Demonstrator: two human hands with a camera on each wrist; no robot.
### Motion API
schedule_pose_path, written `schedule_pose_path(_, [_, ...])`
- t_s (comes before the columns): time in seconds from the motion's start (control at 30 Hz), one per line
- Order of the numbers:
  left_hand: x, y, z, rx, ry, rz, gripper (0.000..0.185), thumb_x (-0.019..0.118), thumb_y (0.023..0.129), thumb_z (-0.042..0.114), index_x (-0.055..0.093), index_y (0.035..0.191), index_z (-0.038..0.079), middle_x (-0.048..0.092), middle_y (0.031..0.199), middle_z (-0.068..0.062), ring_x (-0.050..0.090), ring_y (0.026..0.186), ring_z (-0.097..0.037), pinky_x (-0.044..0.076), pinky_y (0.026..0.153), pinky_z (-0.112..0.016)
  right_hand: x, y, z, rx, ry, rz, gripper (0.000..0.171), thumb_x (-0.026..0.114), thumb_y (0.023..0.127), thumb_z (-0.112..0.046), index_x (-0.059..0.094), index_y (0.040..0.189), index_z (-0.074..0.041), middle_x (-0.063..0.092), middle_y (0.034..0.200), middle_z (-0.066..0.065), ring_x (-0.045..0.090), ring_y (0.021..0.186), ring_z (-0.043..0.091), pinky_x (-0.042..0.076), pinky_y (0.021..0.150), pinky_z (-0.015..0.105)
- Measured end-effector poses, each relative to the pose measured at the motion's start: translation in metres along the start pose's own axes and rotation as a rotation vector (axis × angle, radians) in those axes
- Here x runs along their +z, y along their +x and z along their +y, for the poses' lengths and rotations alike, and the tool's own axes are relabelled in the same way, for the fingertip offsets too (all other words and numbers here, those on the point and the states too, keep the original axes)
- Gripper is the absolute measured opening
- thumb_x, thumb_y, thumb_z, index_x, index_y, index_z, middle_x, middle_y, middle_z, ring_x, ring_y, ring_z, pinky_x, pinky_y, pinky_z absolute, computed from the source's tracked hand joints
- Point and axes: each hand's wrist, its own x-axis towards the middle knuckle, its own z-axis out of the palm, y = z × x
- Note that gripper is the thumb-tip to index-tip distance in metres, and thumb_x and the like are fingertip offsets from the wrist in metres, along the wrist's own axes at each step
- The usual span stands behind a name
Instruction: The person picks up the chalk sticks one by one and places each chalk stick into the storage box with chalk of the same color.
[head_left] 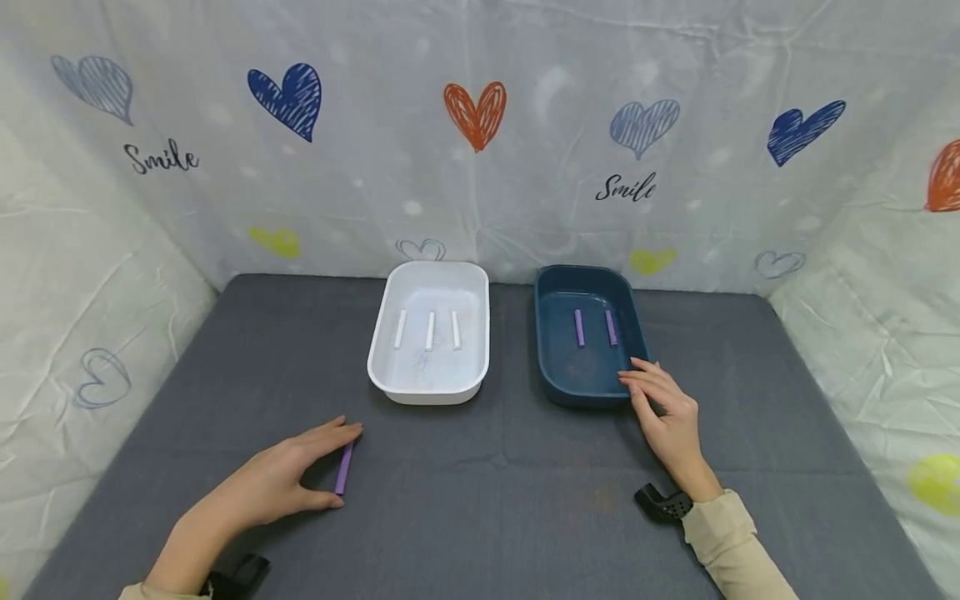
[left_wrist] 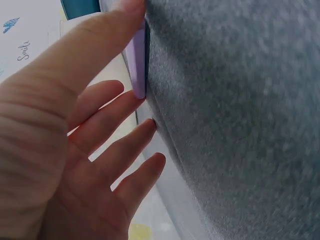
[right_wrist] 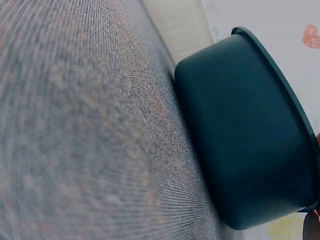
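Purple stick (head_left: 343, 468) number one lies on the grey cloth (head_left: 487, 508) in the lower left of the head view, and your left hand (head_left: 288, 483) has it between fingertip and thumb: index tip at its far end, thumb at its near end, the other fingers loosely spread beside it. The left wrist view shows that stick (left_wrist: 137, 62) pressed against the cloth (left_wrist: 240, 125) with your thumb (left_wrist: 85, 50) over it.

Your right hand (head_left: 667, 412), at the right of centre, lies with fairly straight fingers on the near right corner of the dark blue tray (head_left: 551, 367), touching its rim. You can count two more purple sticks (head_left: 579, 327) inside that tray, side by side and apart. The right wrist view shows only the tray's outer wall (right_wrist: 240, 135) standing on the cloth (right_wrist: 85, 130).

Just left of it sits one white tray (head_left: 390, 375), holding three white sticks (head_left: 430, 330) in a row. That makes three purple sticks, three white, two trays.
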Motion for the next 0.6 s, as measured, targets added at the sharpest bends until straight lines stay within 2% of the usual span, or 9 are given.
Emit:
schedule_pose_path(0.13, [0.0026, 0.0024, -0.0009, 0.031, -0.001, 0.014, 0.079, 0.086, 0.075, 0.036, 0.055, 0.142, 0.007, 0.051, 0.145, -0.016, 0.048, 0.133, -0.036, 0.048, 0.097, -0.052, -0.0007, 0.0005, 0.0000, 0.002, -0.003, 0.004, 0.022, 0.064, 0.078, 0.024, 0.073, 0.093, 0.012, 0.071, 0.096, 0.028, 0.061, 0.108, 0.048, 0.034, 0.114, 0.035])
schedule_pose_path(0.23, [0.0040, 0.0029, -0.0029, 0.067, -0.003, 0.041, 0.077, 0.087, 0.075, 0.032, 0.057, 0.140, 0.005, 0.054, 0.143, -0.016, 0.050, 0.131, -0.035, 0.048, 0.100, -0.039, -0.0009, 0.0003, -0.0001, 0.003, -0.006, 0.003, 0.022, 0.064, 0.078, 0.024, 0.073, 0.093, 0.012, 0.071, 0.096, 0.028, 0.061, 0.108, 0.048, 0.034, 0.114, 0.034])
schedule_pose_path(0.33, [0.0045, 0.0027, -0.0041, 0.106, 0.009, 0.070, 0.076, 0.088, 0.074, 0.030, 0.058, 0.137, 0.002, 0.057, 0.139, -0.018, 0.055, 0.126, -0.036, 0.049, 0.099, -0.036, -0.0010, 0.0004, -0.0002, 0.002, -0.007, 0.003, 0.022, 0.063, 0.078, 0.024, 0.073, 0.093, 0.012, 0.071, 0.096, 0.028, 0.061, 0.108, 0.048, 0.034, 0.114, 0.034])
schedule_pose_path(0.4, [0.0045, 0.0026, -0.0041, 0.124, 0.023, 0.088, 0.075, 0.089, 0.072, 0.028, 0.059, 0.135, -0.001, 0.059, 0.136, -0.018, 0.059, 0.121, -0.036, 0.051, 0.096, -0.038, -0.0009, 0.0005, -0.0003, 0.001, -0.007, 0.001, 0.022, 0.063, 0.078, 0.024, 0.073, 0.094, 0.012, 0.071, 0.096, 0.028, 0.061, 0.108, 0.048, 0.034, 0.114, 0.034])
schedule_pose_path(0.47, [0.0042, 0.0033, -0.0034, 0.136, 0.033, 0.100, 0.075, 0.090, 0.071, 0.026, 0.060, 0.133, -0.003, 0.062, 0.132, -0.019, 0.061, 0.117, -0.037, 0.052, 0.092, -0.048, -0.0011, 0.0010, -0.0006, -0.001, -0.007, 0.000, 0.022, 0.063, 0.078, 0.025, 0.073, 0.094, 0.012, 0.070, 0.096, 0.028, 0.061, 0.107, 0.049, 0.034, 0.114, 0.034])
schedule_pose_path(0.6, [0.0036, 0.0053, -0.0017, 0.142, 0.038, 0.106, 0.075, 0.091, 0.069, 0.023, 0.061, 0.131, -0.005, 0.063, 0.130, -0.019, 0.062, 0.115, -0.037, 0.052, 0.090, -0.051, -0.0015, 0.0011, -0.0012, 0.006, -0.013, -0.006, 0.021, 0.064, 0.079, 0.024, 0.073, 0.094, 0.012, 0.070, 0.096, 0.028, 0.061, 0.108, 0.048, 0.034, 0.114, 0.034])
